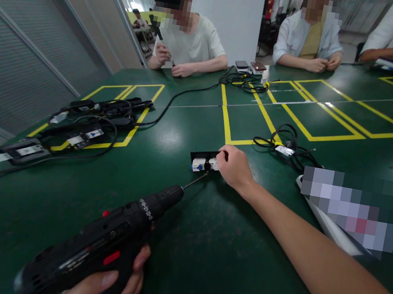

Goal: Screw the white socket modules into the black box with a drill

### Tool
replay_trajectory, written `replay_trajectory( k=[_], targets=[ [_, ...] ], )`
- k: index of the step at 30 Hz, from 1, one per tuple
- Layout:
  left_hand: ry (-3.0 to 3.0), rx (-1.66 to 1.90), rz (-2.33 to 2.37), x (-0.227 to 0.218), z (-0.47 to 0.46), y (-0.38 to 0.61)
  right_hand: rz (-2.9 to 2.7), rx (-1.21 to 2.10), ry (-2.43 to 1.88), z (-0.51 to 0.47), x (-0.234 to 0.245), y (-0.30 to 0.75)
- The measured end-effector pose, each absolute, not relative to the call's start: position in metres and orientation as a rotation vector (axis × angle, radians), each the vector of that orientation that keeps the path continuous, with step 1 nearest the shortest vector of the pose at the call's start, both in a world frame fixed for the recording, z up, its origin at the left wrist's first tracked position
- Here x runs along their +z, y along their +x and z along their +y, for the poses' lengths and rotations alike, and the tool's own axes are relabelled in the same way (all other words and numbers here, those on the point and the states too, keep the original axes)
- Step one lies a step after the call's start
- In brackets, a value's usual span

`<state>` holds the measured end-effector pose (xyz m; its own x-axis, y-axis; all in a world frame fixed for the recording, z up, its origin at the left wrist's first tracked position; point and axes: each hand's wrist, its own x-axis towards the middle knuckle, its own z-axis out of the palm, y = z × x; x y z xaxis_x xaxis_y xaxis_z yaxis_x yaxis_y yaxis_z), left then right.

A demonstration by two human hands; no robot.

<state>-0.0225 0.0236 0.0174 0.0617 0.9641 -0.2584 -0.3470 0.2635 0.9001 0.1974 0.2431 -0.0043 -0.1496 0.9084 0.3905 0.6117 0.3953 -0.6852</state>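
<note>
My left hand [131, 280] is wrapped round the grip of a black cordless drill [89, 237] with red buttons. The drill's long thin bit [196, 181] points away and to the right. Its tip meets or nearly meets the front of a small black part with white blocks [200, 164]; contact is too fine to tell. My right hand [236, 169] is closed on the right end of this part, against the green table [181, 230]. The fingers cover that end.
Black devices with cables [86, 135] lie on the left. A cable bundle [285, 146] sits beyond my right hand, and a white-edged flat object [325, 215], partly blurred out, lies right of my forearm. Yellow tape [225, 116] marks the table. Several people sit across it.
</note>
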Motion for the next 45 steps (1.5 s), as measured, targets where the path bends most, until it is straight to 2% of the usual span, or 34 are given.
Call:
replay_trajectory(
  k=[45],
  targets=[
    [0.731,1.154,1.076,0.0257,0.0231,-0.0164,-1.861,0.442,-1.313,0.2433,-0.0061,0.1959]
  ],
)
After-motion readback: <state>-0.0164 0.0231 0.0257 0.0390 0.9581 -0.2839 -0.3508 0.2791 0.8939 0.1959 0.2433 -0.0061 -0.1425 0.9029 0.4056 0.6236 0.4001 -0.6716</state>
